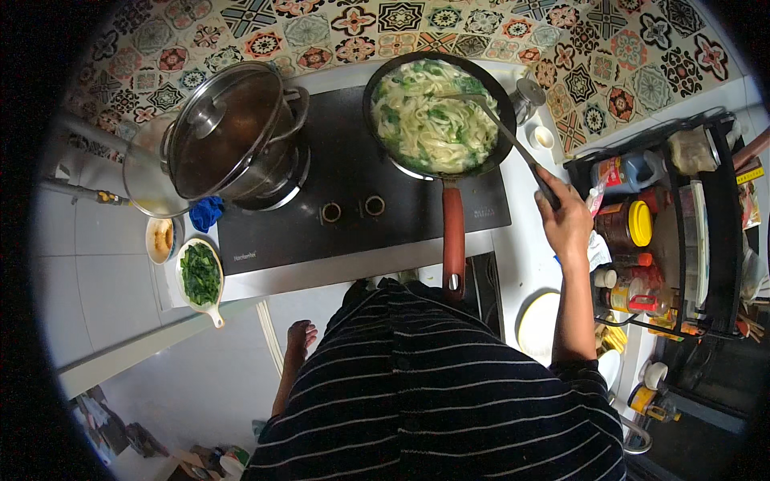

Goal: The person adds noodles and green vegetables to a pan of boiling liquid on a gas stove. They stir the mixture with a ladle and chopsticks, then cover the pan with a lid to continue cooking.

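My right hand (564, 219) grips the dark handle of a spatula (518, 147), whose blade rests among the noodles. Wide pale noodles with green leaves (436, 120) fill a dark frying pan (510, 117) on the cooktop's right burner. The pan's reddish-brown handle (453, 240) points towards my body, with neither hand on it. Hanging low at my side, away from the counter, my left hand (302, 337) is empty, its fingers loosely curled. Nearest to it on the counter, a white handled dish (215, 314) holds chopped green leaves (200, 273).
A steel pot (255, 174) stands on the left burner of the black cooktop (337, 138), a tilted glass lid (231, 144) over it. Left of the cooktop are a small bowl (161, 240) and a blue cloth (206, 214). Bottles and jars fill a black rack (680, 240) at right.
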Motion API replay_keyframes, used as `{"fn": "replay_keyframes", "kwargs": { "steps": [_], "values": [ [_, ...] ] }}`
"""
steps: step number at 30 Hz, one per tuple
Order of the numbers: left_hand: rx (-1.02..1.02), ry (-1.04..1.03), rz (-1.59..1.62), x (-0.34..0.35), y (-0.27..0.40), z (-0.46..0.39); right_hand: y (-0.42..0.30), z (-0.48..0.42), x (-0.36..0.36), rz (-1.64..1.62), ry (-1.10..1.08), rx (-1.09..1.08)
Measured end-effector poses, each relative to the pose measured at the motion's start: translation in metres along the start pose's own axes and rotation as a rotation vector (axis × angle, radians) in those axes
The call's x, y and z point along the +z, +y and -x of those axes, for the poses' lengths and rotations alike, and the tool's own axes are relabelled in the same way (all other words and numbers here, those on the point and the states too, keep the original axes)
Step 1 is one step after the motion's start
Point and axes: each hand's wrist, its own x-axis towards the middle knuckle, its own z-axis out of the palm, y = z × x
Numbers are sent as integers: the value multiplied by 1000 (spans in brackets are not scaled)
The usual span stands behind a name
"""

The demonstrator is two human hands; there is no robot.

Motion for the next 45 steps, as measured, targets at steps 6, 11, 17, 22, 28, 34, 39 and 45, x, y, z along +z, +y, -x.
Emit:
{"fn": "replay_keyframes", "kwargs": {
  "steps": [6,11,17,22,28,34,39,45],
  "values": [
    [-7,-36,55,-1,1,7,-15,-10,20,126,-90,-42],
    [8,12,33,-3,-14,10,-6,8,-11,50,-125,-47],
    [-197,49,152,-1,1,-11,-14,16,-28,104,-188,25],
    [-7,-73,11,-19,-44,-47,-12,25,-48,28,-186,16],
    [-170,-94,222,-2,-15,-26,-27,13,-2,50,-178,97],
    [-142,-73,284,-16,-27,-34,-29,1,13,-82,-43,18],
    [-191,-44,169,-14,-18,-24,-38,-5,29,-117,-126,86],
    [-178,0,98,10,26,8,-33,10,15,-79,-209,-3]
  ]
}}
